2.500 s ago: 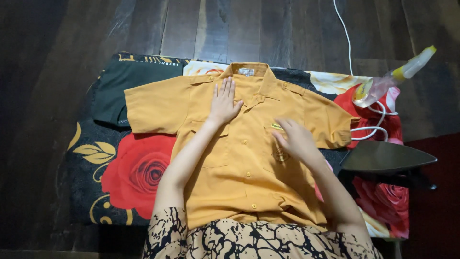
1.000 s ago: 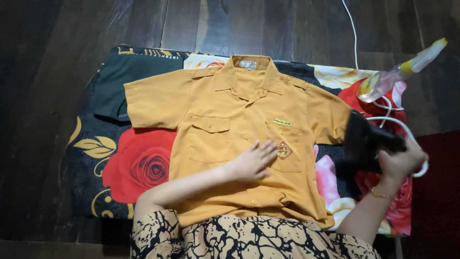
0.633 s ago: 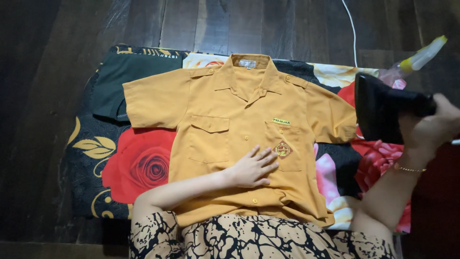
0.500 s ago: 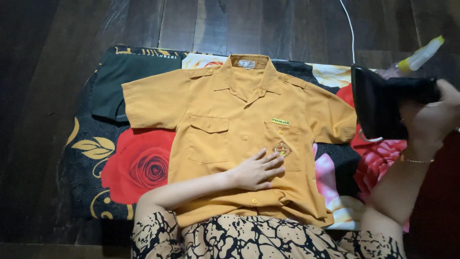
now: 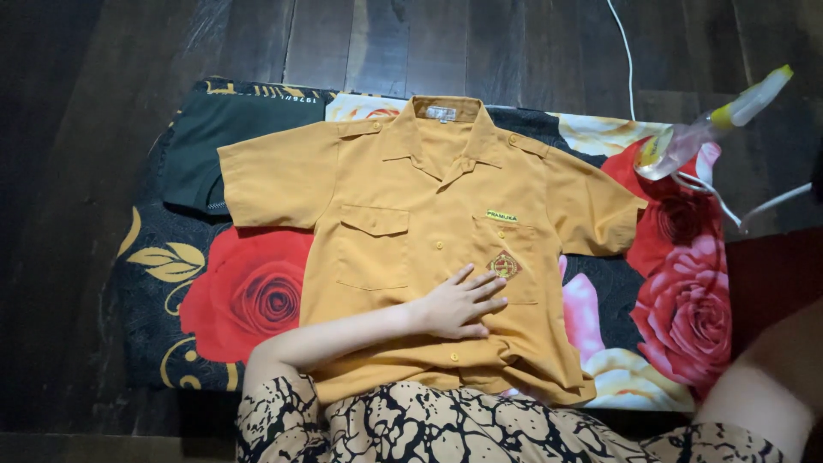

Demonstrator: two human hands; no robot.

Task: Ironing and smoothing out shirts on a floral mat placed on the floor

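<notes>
An orange short-sleeved shirt point(image 5: 403, 214) lies buttoned and flat, collar away from me, on a black blanket with red roses point(image 5: 249, 296). My left hand point(image 5: 459, 302) rests palm down on the shirt's lower front, fingers spread, just below the chest badge. My right hand is out of the frame at the right; only its forearm point(image 5: 771, 386) shows at the lower right corner. The iron is not visible now.
A clear spray bottle with a yellow nozzle point(image 5: 711, 124) lies at the blanket's far right corner. A white cord point(image 5: 630, 60) runs up across the dark wooden floor point(image 5: 86, 129). A dark green garment point(image 5: 210, 146) lies under the shirt's left sleeve.
My right hand lifted the black iron off the blanket and carried it out of view to the right. My left hand slid down from the collar to the shirt's lower front.
</notes>
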